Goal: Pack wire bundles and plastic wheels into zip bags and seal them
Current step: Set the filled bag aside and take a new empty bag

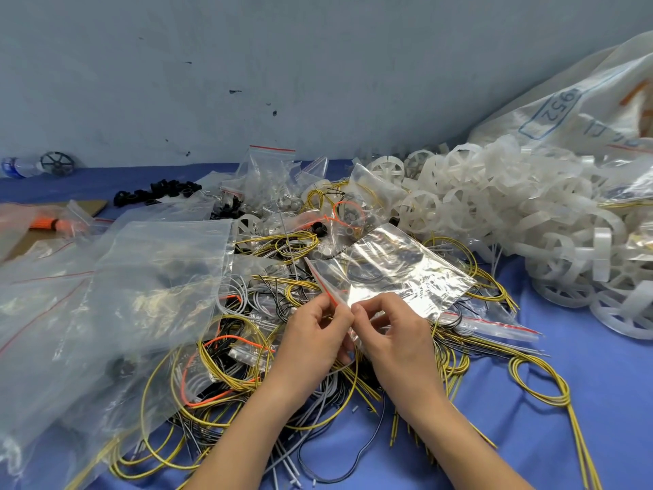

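Note:
My left hand (314,334) and my right hand (392,330) meet at the centre, both pinching the red-striped zip edge of a small clear zip bag (395,270). The bag is held up over the wires and tilts away to the right; dark wire shows faintly through it. Under my hands lies a tangle of yellow, black, grey and orange wire bundles (226,369). A heap of translucent white plastic wheels (512,213) fills the right side.
Large clear bags (116,298) cover the left of the blue table (530,401). Filled small zip bags (272,182) and black rings (159,192) lie behind the wires. A white sack (583,107) leans at the back right. A bottle (17,168) lies far left.

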